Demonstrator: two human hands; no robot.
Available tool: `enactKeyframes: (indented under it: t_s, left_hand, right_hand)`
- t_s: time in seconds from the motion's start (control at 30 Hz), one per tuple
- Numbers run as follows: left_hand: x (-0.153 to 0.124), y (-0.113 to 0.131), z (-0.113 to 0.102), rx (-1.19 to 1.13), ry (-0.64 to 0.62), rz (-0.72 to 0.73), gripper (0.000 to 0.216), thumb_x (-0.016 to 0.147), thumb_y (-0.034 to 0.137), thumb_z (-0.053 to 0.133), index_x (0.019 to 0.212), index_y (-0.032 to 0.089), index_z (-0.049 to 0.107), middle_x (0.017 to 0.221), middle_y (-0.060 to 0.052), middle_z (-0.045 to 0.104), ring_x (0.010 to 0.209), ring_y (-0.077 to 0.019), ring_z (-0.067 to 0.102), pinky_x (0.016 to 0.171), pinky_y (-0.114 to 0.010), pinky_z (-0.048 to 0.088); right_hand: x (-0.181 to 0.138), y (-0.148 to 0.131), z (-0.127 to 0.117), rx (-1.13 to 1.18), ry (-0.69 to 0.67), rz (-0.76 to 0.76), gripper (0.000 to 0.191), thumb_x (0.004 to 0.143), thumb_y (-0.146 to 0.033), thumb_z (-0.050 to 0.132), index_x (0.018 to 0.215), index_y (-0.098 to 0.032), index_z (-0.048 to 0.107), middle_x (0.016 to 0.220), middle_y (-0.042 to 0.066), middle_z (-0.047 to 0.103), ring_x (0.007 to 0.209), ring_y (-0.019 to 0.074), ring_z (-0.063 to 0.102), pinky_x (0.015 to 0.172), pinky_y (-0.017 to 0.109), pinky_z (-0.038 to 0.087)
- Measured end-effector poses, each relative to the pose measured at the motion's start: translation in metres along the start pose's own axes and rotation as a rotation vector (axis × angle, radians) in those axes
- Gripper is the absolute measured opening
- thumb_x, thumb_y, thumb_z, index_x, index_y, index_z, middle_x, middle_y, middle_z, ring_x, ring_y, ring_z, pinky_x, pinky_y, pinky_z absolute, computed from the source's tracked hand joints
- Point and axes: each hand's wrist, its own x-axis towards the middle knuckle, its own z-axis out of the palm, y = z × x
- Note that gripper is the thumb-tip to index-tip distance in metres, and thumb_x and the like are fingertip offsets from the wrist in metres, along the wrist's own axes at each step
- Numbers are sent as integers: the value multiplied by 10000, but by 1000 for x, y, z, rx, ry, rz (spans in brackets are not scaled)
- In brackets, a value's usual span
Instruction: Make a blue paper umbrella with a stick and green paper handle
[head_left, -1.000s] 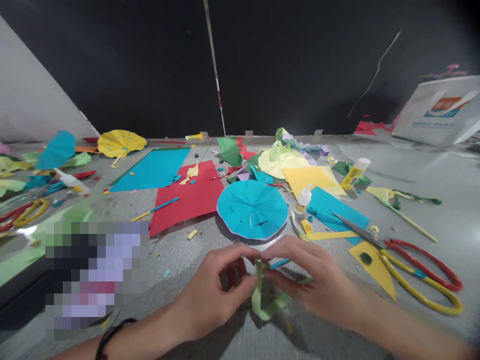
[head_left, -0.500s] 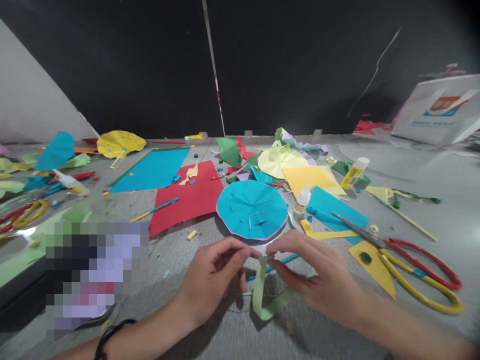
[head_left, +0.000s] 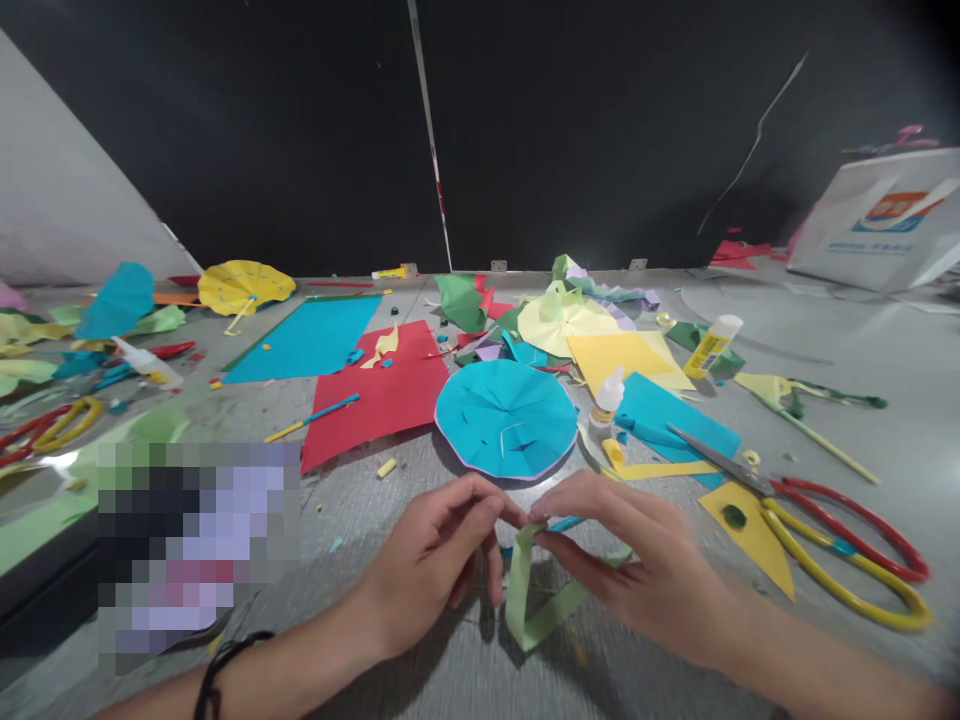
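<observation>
1. Right now my left hand (head_left: pixel 431 550) and right hand (head_left: pixel 637 575) are narrowed to a pinch, fingertips meeting on a pale green paper strip (head_left: pixel 529 600).
2. It loops down toward the desk (head_left: pixel 352 500), pinched so it can't spring open.
3. A blue paper disc (head_left: pixel 506 418) lies just ahead.

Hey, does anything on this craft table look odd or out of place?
Yes: a pixelated patch sits at the near left of the table. It hides whatever lies there, and it looks odd beside the sharply visible paper scraps around it.
</observation>
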Motion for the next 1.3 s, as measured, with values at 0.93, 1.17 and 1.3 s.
enactKeyframes:
  t_s: [0.93,1.17,1.3]
  left_hand:
    - [2,0,-5,-247,-105,-58,232,792,283,864,851,140,690,931,-28,723,498,-81,706,324,-73,360]
    - [4,2,-6,-269,-132,-20,223,771,241,885,837,133,702,964,-30,715,488,-50,673,375,-83,411]
    - [4,-1,-7,-285,-138,-5,250,771,265,892,830,129,691,946,-22,707,470,-33,633,398,-103,445]
  right_hand:
    - [-1,-3,2,-31,28,-76,318,926,-46,718,1179,-235,685,972,40,804,909,190,737,768,308,640]
    - [-2,-5,1,-17,-30,-86,315,917,-25,718,1168,-209,669,975,37,790,940,179,715,809,291,620]
    - [-4,-5,0,-46,-52,-110,331,915,-34,727,1200,-187,661,1025,51,790,994,190,700,848,304,612]
